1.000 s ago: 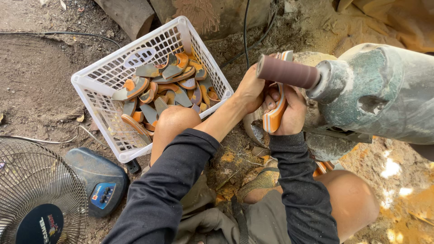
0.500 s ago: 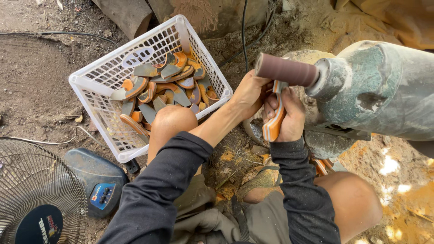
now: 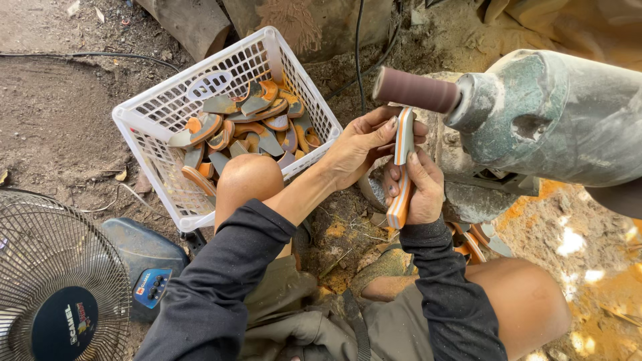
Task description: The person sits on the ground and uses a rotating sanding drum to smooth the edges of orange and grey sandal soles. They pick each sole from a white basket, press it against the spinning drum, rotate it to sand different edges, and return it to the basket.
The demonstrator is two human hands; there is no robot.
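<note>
Both hands gripped one curved orange-and-white piece (image 3: 402, 167), a layered strip with a pale band between orange edges. The right hand (image 3: 416, 190) wrapped its lower half, fingers folded shut around it, while the left hand (image 3: 361, 146) pinched the upper end between thumb and fingertips. The piece stood nearly upright in the picture, its long axis running from the right palm up toward the brown sanding drum (image 3: 416, 90), and its top end sat just under that drum, touching it or very close; the pictures did not settle which. The drum lay crosswise to the piece, jutting leftward from the dusty grey-green motor housing (image 3: 555, 117). The left hand was the nearer of the two to the drum. Away to the left, beyond the person's knee (image 3: 247, 180), a white plastic basket (image 3: 150, 137) held many similar orange and grey pieces, well apart from the hands. A standing fan (image 3: 60, 287) sat on the dirt floor at lower left.
</note>
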